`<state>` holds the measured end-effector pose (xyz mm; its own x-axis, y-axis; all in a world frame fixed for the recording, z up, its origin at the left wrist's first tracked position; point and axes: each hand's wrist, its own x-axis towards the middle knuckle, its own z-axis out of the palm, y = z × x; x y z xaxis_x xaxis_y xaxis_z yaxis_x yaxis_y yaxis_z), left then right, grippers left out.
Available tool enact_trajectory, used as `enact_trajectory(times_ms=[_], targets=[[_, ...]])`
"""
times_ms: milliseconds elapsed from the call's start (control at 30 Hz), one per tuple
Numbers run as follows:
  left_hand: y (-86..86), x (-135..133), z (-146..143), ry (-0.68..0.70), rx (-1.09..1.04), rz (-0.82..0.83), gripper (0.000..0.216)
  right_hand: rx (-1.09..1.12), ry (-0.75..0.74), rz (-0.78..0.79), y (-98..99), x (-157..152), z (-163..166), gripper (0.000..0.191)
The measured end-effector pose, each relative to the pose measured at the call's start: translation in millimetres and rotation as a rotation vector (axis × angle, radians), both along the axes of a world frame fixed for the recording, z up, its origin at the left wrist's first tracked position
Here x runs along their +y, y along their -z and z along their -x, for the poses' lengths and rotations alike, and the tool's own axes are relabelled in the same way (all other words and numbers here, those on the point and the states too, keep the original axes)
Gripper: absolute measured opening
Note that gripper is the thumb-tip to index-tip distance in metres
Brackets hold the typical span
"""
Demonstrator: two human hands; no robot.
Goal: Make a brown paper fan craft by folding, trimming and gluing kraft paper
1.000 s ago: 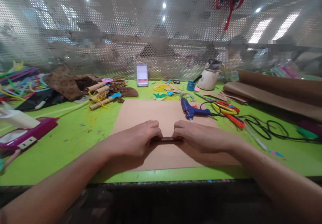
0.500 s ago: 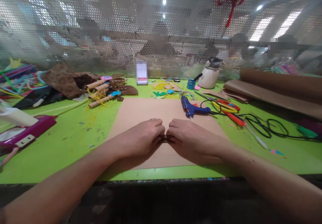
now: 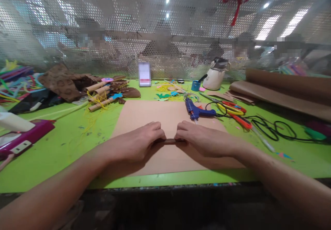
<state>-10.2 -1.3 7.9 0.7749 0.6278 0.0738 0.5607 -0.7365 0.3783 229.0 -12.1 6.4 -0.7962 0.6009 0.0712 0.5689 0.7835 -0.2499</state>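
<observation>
Between my hands runs a thin dark brown strip (image 3: 170, 141), perhaps rolled or folded paper; its ends are hidden under my fingers. My left hand (image 3: 142, 139) is closed on its left part, and my right hand (image 3: 200, 138) is closed on its right part. Both hands rest low over a light brown paper sheet (image 3: 155, 114) spread on the green table (image 3: 69, 126). Just beyond my right hand, a blue glue gun (image 3: 195, 111) lies on the sheet's far right part, its nozzle pointing toward me.
Orange-handled scissors (image 3: 232, 108) and a black cable (image 3: 271, 128) lie at right, before brown paper rolls (image 3: 281, 93). A purple power strip (image 3: 26, 140) is at left, with paper tubes (image 3: 102, 104) beyond. A phone (image 3: 144, 75) and white bottle (image 3: 214, 78) stand at the back.
My hands have moved apart along the brown strip, so a longer stretch of it shows between them. The view has shifted slightly. The glue gun stays in place.
</observation>
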Motion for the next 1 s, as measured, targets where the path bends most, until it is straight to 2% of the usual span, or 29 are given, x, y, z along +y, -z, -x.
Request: enact_trajectory(times_ms=[233, 433, 733, 1000], targets=[[-3.4, 0.8, 3.6, 0.009, 0.020, 0.010, 0.030, -0.029, 0.046, 0.028, -5.8, -4.3, -1.2, 0.020], [-8.9, 1.0, 2.1, 0.009, 0.042, -0.004, 0.029, -0.017, 0.044, 0.019, -4.6, -3.5, -1.7, 0.019], [-8.1, -1.5, 4.3, -0.030, 0.045, 0.004, 0.029, -0.017, 0.026, 0.028, -4.1, -2.6, -3.0, 0.021], [-12.2, 1.6, 2.6, -0.003, 0.045, 0.020, 0.025, -0.018, 0.030, 0.059, -6.7, -2.1, -4.9, 0.024]])
